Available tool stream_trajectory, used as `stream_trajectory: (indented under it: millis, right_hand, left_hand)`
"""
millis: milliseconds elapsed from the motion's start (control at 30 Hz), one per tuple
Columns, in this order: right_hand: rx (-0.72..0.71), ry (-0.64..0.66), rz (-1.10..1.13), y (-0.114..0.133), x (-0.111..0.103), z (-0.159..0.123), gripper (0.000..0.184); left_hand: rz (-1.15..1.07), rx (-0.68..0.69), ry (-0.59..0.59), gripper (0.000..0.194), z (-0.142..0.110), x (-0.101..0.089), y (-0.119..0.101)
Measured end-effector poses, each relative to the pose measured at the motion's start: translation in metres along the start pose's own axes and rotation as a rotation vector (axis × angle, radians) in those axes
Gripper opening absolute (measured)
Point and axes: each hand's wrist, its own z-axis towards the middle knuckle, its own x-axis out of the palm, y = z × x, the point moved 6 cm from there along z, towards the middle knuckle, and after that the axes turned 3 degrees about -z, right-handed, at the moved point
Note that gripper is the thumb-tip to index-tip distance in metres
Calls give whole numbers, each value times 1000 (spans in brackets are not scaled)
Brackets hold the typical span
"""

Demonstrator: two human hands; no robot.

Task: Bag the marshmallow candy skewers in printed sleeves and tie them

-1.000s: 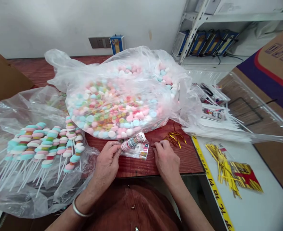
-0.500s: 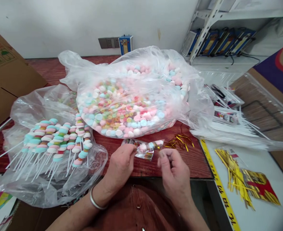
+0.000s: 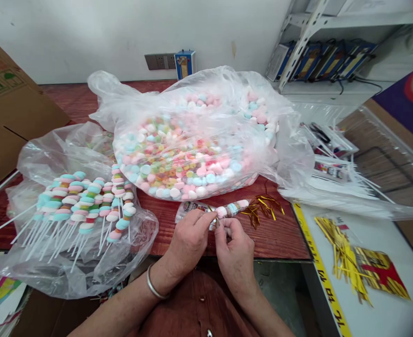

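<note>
A marshmallow skewer [image 3: 232, 208] in a clear wrapper lies slanted at the front of the table, its near end between my hands. My left hand [image 3: 190, 234] is closed in a pinch on the wrapper at that end. Fingertip to fingertip with it, my right hand [image 3: 235, 248] pinches what looks like a thin gold twist tie, mostly hidden by the fingers. Under and behind my left fingers lies a flat printed clear wrapper [image 3: 188, 208]. Loose gold twist ties [image 3: 262, 208] are scattered just right of the skewer.
A large clear bag [image 3: 178, 164] of marshmallows and gummy rings fills the middle. Finished-looking marshmallow skewers [image 3: 83, 201] lie on plastic at left, beside a cardboard box [image 3: 13, 107]. At right are white sticks [image 3: 333, 185], a bundle of gold ties [image 3: 343, 262] and a shelf rack [image 3: 305, 37].
Both hands have come together at the wrapped skewer's near end; my right hand moved left. The skewer has shifted right and tilted, its far end now nearer the loose ties.
</note>
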Motion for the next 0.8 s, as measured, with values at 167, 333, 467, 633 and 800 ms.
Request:
stream_trajectory:
  millis: [167, 333, 467, 633, 800]
  right_hand:
    - [-79, -89, -122, 1, 1, 1, 18]
    - [-69, -52, -87, -3, -2, 8, 18]
    - [-154, -50, -19, -1, -11, 13, 19]
    - [-150, 31, 26, -5, -11, 15, 19]
    - [-146, 105, 82, -2, -7, 13, 21]
  left_hand:
    - [-755, -583, -61, 9, 3, 18, 23]
    - [-1435, -962, -52, 29, -2, 49, 18]
    - [-1414, -894, 25, 28, -1, 50, 15]
    - [-568, -330, 59, 21, 4, 26, 12]
    - [-260, -160, 45, 27, 2, 21, 7]
